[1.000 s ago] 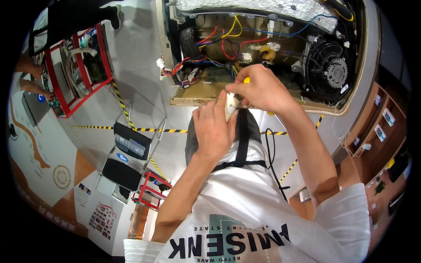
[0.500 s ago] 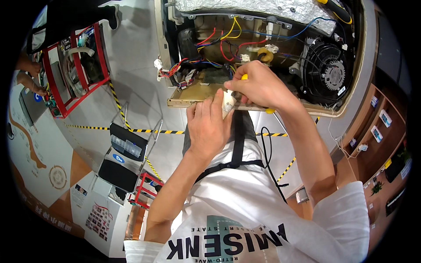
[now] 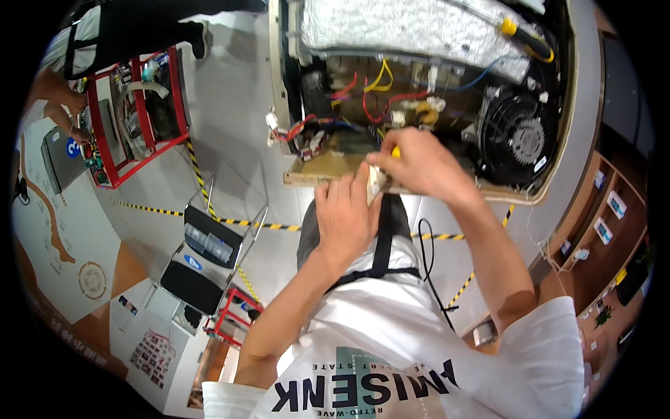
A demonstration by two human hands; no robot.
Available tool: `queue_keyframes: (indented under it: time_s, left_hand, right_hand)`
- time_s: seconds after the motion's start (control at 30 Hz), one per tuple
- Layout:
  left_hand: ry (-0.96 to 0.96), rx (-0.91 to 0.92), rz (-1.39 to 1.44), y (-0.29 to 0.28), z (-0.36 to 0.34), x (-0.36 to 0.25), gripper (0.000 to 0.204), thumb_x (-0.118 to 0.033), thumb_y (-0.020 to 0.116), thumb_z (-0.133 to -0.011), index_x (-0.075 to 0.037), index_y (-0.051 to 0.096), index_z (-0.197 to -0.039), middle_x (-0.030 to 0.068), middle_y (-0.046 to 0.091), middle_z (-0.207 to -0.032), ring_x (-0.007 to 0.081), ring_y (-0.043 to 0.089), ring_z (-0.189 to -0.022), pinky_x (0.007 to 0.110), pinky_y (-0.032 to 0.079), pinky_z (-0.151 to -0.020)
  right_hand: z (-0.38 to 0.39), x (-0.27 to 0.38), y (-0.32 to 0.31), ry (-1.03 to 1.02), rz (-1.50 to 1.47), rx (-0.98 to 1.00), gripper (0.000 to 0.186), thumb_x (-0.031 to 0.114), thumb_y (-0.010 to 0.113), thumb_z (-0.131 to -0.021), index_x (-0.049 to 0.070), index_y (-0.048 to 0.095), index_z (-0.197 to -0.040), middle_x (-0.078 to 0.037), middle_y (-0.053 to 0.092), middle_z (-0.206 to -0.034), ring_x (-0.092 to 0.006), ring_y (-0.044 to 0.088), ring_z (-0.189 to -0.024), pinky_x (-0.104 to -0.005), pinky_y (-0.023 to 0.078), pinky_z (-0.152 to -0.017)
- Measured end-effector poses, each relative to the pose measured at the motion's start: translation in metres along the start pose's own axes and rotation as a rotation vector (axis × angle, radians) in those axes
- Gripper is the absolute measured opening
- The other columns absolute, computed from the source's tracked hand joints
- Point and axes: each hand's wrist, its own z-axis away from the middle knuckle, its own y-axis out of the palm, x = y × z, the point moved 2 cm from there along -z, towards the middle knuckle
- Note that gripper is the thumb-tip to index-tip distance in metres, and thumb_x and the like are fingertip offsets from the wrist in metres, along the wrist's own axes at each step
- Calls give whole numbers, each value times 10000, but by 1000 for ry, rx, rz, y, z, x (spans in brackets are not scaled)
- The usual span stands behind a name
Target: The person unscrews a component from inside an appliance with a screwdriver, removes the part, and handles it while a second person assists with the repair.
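Observation:
My left hand (image 3: 345, 220) has its fingers closed round a small off-white plastic part (image 3: 375, 185) at the front edge of an opened appliance housing (image 3: 307, 176). Right beside it, my right hand (image 3: 424, 166) is closed on a yellow-handled tool (image 3: 396, 151); most of that tool is hidden by the fingers, so its kind cannot be told. The fingertips of both hands meet at the off-white part. Behind them, coloured wires (image 3: 377, 84) and white connectors run through the housing, and a black round fan motor (image 3: 527, 136) sits at its right.
A yellow-and-black screwdriver (image 3: 527, 40) lies on the silver foil insulation (image 3: 398, 31). At left are a red-framed cart (image 3: 183, 105), another person's hands (image 3: 73, 101) and a black chair (image 3: 192, 286) holding a clear plastic box (image 3: 208, 246). A wooden shelf (image 3: 593, 230) stands at right.
The view has shifted, so the housing and both hands appear slightly lower. The off-white part is turned more upright in my left hand; both hands keep their hold.

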Motion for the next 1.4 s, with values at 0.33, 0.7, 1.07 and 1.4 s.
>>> queue_keyframes:
  time_s: [0.33, 0.7, 1.07, 1.4]
  left_hand:
    - [-95, 20, 11, -11, -6, -6, 461, -261, 725, -796, 25, 561, -1118, 189, 617, -950, 356, 577, -903, 470, 422, -795]
    - [-234, -56, 117, 31, -9, 5, 431, -289, 709, -851, 31, 551, -1092, 179, 631, -891, 341, 680, -749, 441, 541, -629]
    - [-228, -2, 27, 37, -13, 10, 435, -347, 674, -879, -6, 600, -1140, 180, 643, -972, 348, 686, -823, 460, 541, -697]
    - [-176, -184, -2, 21, -11, 2, 318, -258, 705, -866, -17, 549, -1003, 160, 603, -881, 378, 634, -779, 480, 494, -658]
  right_hand:
    - [-6, 10, 12, -140, 196, -67, 443, 394, 649, -904, -40, 678, -824, -278, 652, -796, -453, 644, -821, -496, 499, -726]
    - [-30, -21, 30, -9, 90, 0, 435, 353, 659, -905, -72, 674, -811, -180, 658, -653, -260, 685, -631, -385, 514, -603]
    - [-59, -49, 23, -313, 198, -136, 464, 371, 719, -874, -64, 618, -749, -82, 538, -612, -159, 521, -620, -413, 443, -563]
    - [-46, -9, 13, -129, 95, 126, 468, 371, 692, -874, -77, 661, -743, -195, 630, -637, -284, 626, -596, -448, 467, -600]
